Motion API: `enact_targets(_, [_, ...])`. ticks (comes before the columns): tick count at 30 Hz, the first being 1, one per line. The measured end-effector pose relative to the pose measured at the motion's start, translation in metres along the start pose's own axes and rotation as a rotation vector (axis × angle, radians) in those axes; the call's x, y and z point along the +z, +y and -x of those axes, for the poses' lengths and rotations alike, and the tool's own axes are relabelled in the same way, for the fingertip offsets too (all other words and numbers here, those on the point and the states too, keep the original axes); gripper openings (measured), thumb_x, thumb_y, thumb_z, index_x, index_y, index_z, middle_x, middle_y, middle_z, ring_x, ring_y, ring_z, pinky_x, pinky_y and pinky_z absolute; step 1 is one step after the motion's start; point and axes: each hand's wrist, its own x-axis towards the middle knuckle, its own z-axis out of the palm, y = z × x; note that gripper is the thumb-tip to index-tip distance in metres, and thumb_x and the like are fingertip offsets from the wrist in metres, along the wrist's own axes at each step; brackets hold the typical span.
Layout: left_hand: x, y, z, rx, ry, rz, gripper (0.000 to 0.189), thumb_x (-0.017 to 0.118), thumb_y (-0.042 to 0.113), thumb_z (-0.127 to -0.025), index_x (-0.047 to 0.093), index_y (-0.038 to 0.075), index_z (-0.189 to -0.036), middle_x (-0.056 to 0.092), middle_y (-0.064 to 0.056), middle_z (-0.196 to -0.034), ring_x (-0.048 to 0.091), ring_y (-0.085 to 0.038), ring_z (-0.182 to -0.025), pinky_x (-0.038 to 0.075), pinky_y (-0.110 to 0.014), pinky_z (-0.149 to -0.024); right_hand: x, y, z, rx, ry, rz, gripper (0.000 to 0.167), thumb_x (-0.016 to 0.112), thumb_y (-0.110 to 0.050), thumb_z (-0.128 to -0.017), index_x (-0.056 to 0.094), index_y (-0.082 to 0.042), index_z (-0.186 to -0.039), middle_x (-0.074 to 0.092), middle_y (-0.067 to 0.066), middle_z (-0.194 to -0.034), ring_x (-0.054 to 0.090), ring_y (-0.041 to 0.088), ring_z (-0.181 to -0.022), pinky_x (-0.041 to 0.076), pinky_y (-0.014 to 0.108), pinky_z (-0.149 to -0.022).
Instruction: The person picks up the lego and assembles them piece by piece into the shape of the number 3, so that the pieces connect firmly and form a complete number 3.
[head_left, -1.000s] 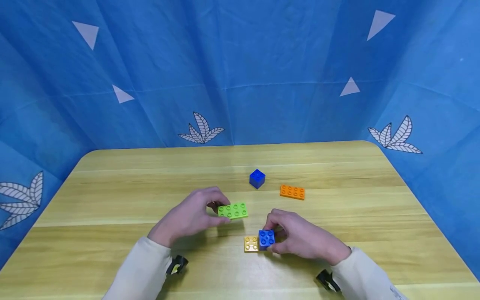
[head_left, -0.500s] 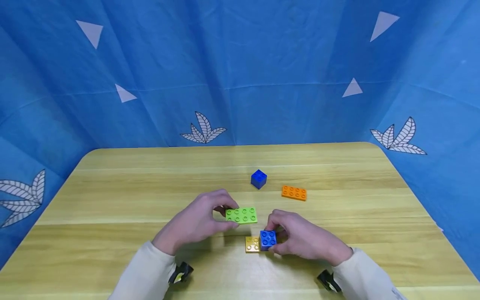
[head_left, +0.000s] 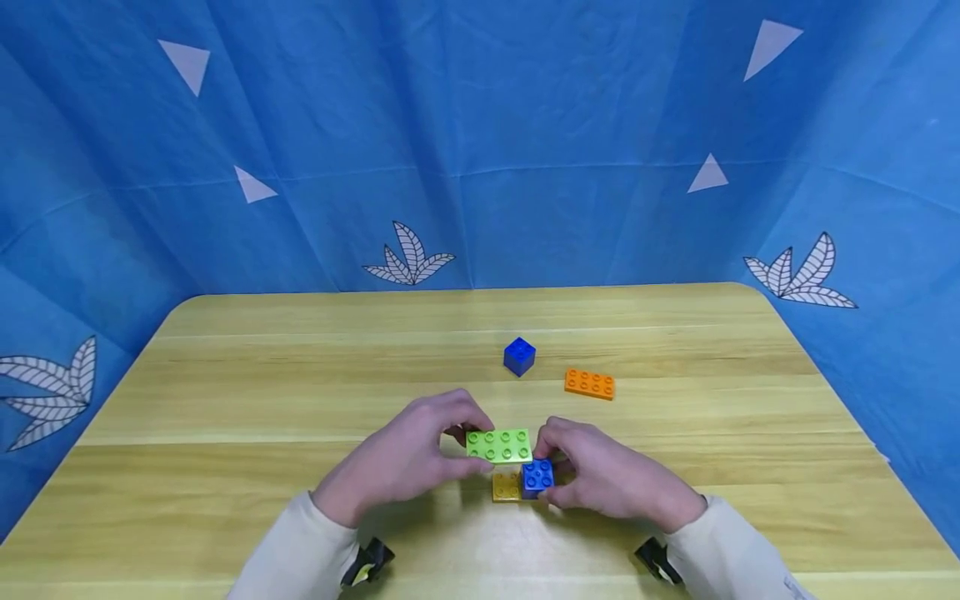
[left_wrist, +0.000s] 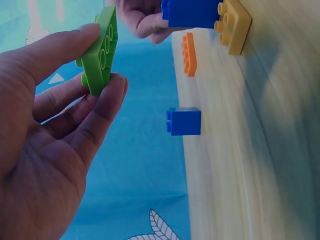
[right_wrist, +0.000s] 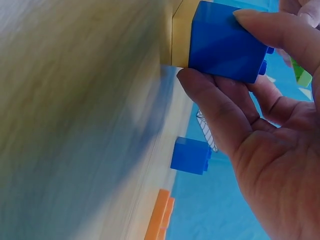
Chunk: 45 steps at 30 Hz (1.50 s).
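Observation:
My left hand (head_left: 411, 454) pinches a flat lime-green building brick (head_left: 498, 447) by its left end, thumb on one long edge and fingers on the other. The left wrist view shows the brick's hollow underside, held clear of the table. A square blue brick (head_left: 537, 476) sits on the right half of a flat yellow brick (right_wrist: 182, 32), whose left studs are bare. My right hand (head_left: 611, 477) grips this blue brick from the right between thumb and fingers. In the head view the green brick hangs just behind and above the yellow one.
Farther back on the wooden table (head_left: 300, 358) stands another square blue brick (head_left: 519, 357). A flat orange brick (head_left: 589, 384) lies to its right. A blue patterned cloth (head_left: 480, 150) rises behind the table and along its sides.
My left hand has carried the green brick rightward and nearer to me, toward the yellow and blue bricks. My right hand stays in place, holding the blue brick.

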Motion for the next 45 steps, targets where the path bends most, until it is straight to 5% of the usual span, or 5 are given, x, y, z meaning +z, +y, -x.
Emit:
enact_targets(8, [0.007,0.004,0.000,0.067,-0.033,0.024,0.027,0.080,0.019,-0.085,0.070,0.012,-0.109,0.059,0.012,-0.099,0.061,-0.003,-0.087,0.055,-0.029,-0.079,0.002,0.000,0.001,0.009,0.014,0.020,0.030,0.080,-0.006,-0.077,0.055,-0.011,-0.094,0.055,-0.004,-0.097,0.059,0.013,-0.089,0.053,0.028,-0.078])
enact_targets(16, [0.016,0.004,-0.001,0.020,-0.060,-0.003,0.027,0.080,0.021,-0.084,0.070,0.013,-0.108,0.058,0.013,-0.098,0.058,-0.003,-0.086,0.055,-0.027,-0.078,0.000,-0.001,0.001,0.021,0.018,0.078,0.030,0.081,-0.013,-0.077,0.056,-0.014,-0.095,0.054,-0.009,-0.093,0.054,0.013,-0.085,0.050,0.028,-0.075])
enact_targets(45, [0.032,-0.004,-0.011,0.023,-0.099,-0.101,0.029,0.079,0.022,-0.085,0.070,0.011,-0.111,0.057,0.012,-0.098,0.056,-0.005,-0.082,0.050,-0.018,-0.072,0.004,0.000,0.001,0.001,0.046,0.123,0.031,0.082,-0.013,-0.076,0.059,-0.014,-0.096,0.053,-0.010,-0.091,0.053,0.012,-0.080,0.049,0.026,-0.069])
